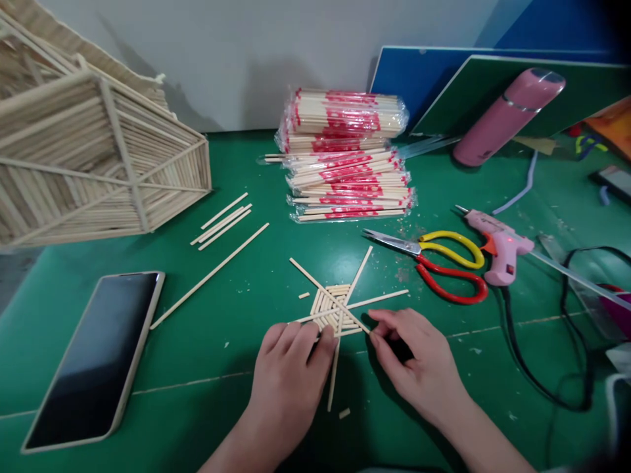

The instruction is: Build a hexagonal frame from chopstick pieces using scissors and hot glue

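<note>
Wooden web [323,309] is held in left grip [290,371], one spoke [330,297] pinched by right grip [417,355]; middle's mostly filled, ends ahead left bare.

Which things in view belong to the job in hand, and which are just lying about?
Belong, judging by the work:
star, with the left hand and right hand on it
loose sticks
stick packs
scissors
glue gun

Probably just lying about:
phone on the left
bottle
</note>
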The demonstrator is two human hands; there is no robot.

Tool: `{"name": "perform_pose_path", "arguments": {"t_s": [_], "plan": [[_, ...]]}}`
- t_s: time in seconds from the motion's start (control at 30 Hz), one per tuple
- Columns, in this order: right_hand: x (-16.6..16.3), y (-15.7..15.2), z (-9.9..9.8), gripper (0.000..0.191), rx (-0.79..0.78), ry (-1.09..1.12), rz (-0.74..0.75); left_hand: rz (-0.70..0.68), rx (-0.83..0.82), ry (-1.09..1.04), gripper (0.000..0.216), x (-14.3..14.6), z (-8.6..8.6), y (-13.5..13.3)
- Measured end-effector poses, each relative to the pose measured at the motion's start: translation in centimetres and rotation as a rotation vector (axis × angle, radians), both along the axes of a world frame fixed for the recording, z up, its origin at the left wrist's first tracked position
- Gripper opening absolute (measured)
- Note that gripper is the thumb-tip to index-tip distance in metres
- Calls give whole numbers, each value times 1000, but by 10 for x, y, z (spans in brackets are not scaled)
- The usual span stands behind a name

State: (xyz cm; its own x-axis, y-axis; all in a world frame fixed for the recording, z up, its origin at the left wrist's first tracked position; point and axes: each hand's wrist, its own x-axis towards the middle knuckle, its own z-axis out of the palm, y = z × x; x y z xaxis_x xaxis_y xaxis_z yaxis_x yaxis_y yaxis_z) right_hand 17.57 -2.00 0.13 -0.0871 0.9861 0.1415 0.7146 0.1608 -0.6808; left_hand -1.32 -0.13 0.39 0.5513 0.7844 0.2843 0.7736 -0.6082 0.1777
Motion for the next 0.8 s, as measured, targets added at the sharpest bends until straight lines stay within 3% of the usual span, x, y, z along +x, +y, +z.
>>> {"name": "perform_pose_path", "arguments": {"t_s": [0.8], "plan": [[1,2,-1,24,-28,-21,15,52,-16,-35,16,2,-1,4]]}}
